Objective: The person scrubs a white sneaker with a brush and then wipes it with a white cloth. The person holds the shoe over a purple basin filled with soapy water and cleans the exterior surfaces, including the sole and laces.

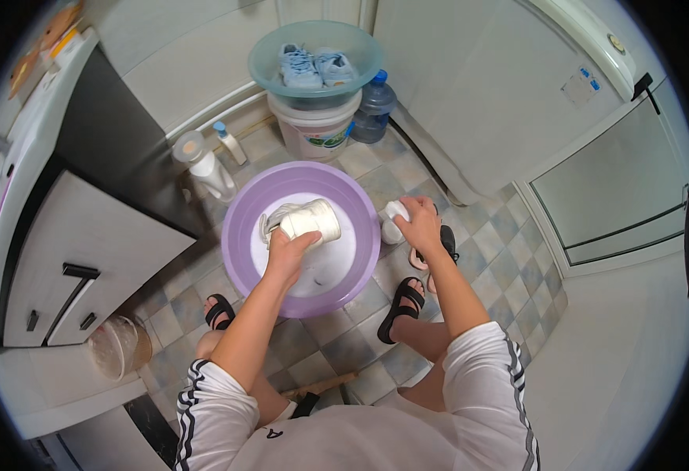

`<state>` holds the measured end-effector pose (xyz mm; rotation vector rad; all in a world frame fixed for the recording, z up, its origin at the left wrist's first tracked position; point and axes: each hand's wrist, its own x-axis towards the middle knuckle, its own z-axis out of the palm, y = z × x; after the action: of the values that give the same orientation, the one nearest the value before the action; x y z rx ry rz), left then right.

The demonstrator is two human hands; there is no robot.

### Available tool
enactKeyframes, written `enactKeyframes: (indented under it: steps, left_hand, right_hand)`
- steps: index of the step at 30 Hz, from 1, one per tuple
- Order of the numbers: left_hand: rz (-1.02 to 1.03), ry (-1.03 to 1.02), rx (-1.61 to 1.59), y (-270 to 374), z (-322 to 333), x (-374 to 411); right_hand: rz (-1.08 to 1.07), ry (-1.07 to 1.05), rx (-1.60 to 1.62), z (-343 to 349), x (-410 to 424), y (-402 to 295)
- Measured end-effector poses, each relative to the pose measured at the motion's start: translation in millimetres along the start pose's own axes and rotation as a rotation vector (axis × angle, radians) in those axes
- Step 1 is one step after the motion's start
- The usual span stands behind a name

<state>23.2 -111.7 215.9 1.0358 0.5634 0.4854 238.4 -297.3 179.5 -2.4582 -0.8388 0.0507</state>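
My left hand (286,256) grips a white shoe (312,221) by its near side, above a round purple plastic basin (359,279). Whitish, sudsy-looking liquid (326,271) covers the bottom of the basin. Just outside the basin's right rim, my right hand (419,224) has its fingers closed around the upper part of a small white container (392,231). Whether that upper part is a separate lid, I cannot tell. Behind this hand, a pair of dark shoes with pinkish parts (449,240) is partly hidden.
A teal basin (256,68) holding light blue sneakers (318,68) rests on a white bucket (288,126). Beside it stands a blue water jug (374,109). A white jug (209,173) and pump bottle (230,144) stand left, near a cabinet (79,253) and wastebasket (121,347).
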Motion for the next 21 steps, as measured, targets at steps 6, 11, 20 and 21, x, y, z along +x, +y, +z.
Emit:
enactKeyframes:
  steps: [6,11,20,21]
  left_hand:
    - [-0.072,0.053,0.054,-6.9,24.1,21.3]
    - [-0.165,0.076,0.063,-19.5,27.7,26.9]
    - [-0.265,0.151,0.094,-25.0,11.7,17.0]
    - [-0.261,0.144,0.093,-24.2,10.4,15.8]
  right_hand:
    - [-0.007,-0.140,-0.399,49.4,0.8,90.9]
    - [-0.208,-0.303,-0.516,121.5,11.1,139.0]
    - [-0.273,-0.339,-0.624,197.3,35.6,167.4]
    - [-0.299,-0.338,-0.647,197.8,38.0,167.0]
